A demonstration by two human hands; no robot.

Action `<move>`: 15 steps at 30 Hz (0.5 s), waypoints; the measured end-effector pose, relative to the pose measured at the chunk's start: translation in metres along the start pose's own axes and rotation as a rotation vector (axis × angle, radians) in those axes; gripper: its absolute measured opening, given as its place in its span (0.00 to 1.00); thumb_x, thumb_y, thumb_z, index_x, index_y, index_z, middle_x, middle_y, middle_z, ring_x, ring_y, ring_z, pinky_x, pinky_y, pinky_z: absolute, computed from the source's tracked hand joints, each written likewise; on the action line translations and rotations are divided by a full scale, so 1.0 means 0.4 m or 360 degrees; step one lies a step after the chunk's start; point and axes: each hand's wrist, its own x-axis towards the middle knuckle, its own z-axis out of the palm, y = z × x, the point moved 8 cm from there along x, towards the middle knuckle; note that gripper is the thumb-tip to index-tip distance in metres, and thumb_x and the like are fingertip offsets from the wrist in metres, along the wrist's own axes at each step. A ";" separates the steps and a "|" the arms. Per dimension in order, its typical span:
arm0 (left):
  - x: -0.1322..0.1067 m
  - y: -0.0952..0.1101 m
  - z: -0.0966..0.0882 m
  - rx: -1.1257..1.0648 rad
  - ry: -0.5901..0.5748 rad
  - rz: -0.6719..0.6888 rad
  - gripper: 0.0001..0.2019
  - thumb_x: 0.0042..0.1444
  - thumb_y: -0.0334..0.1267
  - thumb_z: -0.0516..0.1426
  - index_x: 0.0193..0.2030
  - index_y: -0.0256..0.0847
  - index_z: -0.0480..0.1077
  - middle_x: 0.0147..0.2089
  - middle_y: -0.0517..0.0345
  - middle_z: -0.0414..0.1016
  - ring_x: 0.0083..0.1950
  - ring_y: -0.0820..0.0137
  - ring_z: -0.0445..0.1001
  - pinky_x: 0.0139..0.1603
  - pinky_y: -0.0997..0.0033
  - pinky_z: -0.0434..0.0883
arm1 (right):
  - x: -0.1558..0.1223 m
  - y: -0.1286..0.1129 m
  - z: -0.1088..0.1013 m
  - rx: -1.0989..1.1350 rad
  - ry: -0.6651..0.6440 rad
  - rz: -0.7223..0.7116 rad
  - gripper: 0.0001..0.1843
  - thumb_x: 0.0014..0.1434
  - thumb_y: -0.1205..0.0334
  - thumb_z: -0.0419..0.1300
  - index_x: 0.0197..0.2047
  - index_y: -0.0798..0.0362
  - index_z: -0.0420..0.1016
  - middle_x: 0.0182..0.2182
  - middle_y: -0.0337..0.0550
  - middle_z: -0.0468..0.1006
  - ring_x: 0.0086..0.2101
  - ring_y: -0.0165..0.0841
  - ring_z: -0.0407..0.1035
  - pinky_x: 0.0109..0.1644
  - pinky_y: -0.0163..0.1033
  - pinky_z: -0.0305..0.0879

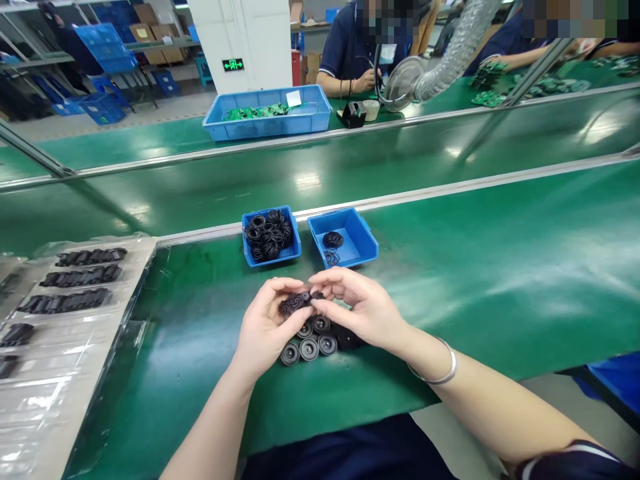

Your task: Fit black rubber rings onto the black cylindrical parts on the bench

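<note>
Black rubber pieces (296,303), small and bunched into a ribbed cluster, were held just above a green conveyor bench (500,280). The person's left hand (267,327) cradled the cluster in curled fingers and thumb, while the right hand (363,307) came in from the other side and pressed its fingertips (316,304) onto the same cluster, so both hands were narrowly closed around it. Directly below the hands, a group of round black rubber cups (309,349) stood on the green surface, with a dark heap of black parts (347,339) just beside them, partly hidden under the right hand. Farther along, near the bench's far edge, two small blue plastic bins sat side by side. The left blue bin (273,258) was heaped with black rubber O-rings (267,235), and the right blue bin (353,257) held only a small stack of black rings (333,240) and a few loose ones (331,258). To the left lay a clear plastic tray (60,407) carrying rows of black moulded strips (83,280). A thin silver bangle (440,365) circled the right wrist. On a farther green bench, a blue plastic tote (265,130) held green circuit boards (255,112), near a co-worker in a navy polo shirt (350,47).
</note>
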 end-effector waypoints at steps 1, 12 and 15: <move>0.000 -0.006 -0.002 -0.0080 0.0010 -0.0062 0.16 0.55 0.36 0.67 0.49 0.43 0.71 0.48 0.54 0.75 0.50 0.65 0.77 0.53 0.62 0.76 | 0.001 0.014 0.001 0.0169 -0.0014 0.0084 0.12 0.65 0.63 0.62 0.52 0.52 0.72 0.40 0.44 0.78 0.36 0.31 0.75 0.42 0.40 0.76; 0.009 -0.035 -0.023 -0.0327 0.0162 -0.0338 0.14 0.54 0.39 0.68 0.45 0.40 0.73 0.45 0.54 0.79 0.49 0.66 0.79 0.49 0.67 0.80 | -0.007 0.094 0.020 0.1188 -0.0038 0.0605 0.10 0.66 0.58 0.62 0.48 0.53 0.75 0.36 0.41 0.78 0.33 0.29 0.74 0.42 0.39 0.75; 0.011 -0.033 -0.025 -0.0352 0.0176 -0.0349 0.13 0.55 0.39 0.68 0.44 0.39 0.73 0.45 0.54 0.79 0.49 0.65 0.80 0.50 0.67 0.79 | -0.012 0.093 0.030 0.1293 -0.0050 0.0687 0.09 0.67 0.59 0.61 0.47 0.55 0.74 0.33 0.42 0.79 0.33 0.28 0.75 0.42 0.37 0.75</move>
